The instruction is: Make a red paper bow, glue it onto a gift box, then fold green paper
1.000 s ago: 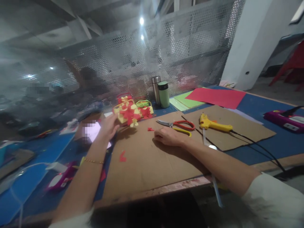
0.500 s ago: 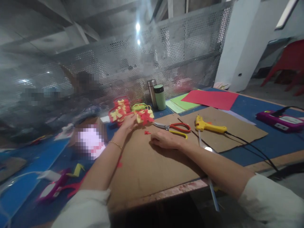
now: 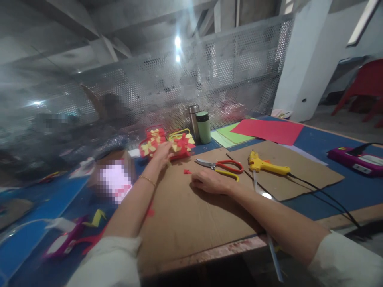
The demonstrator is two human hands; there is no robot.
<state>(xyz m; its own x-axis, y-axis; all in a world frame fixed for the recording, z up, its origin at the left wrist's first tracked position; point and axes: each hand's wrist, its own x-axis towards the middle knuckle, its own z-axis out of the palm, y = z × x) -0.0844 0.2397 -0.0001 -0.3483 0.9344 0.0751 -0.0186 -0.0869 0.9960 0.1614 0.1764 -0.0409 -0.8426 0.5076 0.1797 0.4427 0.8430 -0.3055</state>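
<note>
At the far edge of the cardboard sheet [image 3: 182, 223], my left hand [image 3: 163, 154] has its fingers closed on the near side of a small paper basket [image 3: 187, 146] with red and pale yellow flower shapes. Part of its grip is hidden by the hand itself. Just left of it stands another red paper basket [image 3: 154, 139] with yellow flowers. My right hand [image 3: 211, 181] rests on the cardboard, loosely curled, with nothing visible in it. A red paper scrap [image 3: 187, 172] lies by its fingertips. Scissors [image 3: 223, 164] with red and yellow handles lie just beyond that hand.
A yellow glue gun [image 3: 269, 166] lies on a second cardboard piece, its cord trailing right. Behind are a green cup [image 3: 204, 129], a steel flask [image 3: 193, 119] and red paper [image 3: 269, 130]. Purple power strips [image 3: 356, 160] sit at both sides. A pixelated box-like object [image 3: 115, 179] stands left.
My left hand has moved slightly away from me, and the flowered basket has shifted back with it, toward the other basket. My right hand stays resting on the cardboard. The view has tilted slightly.
</note>
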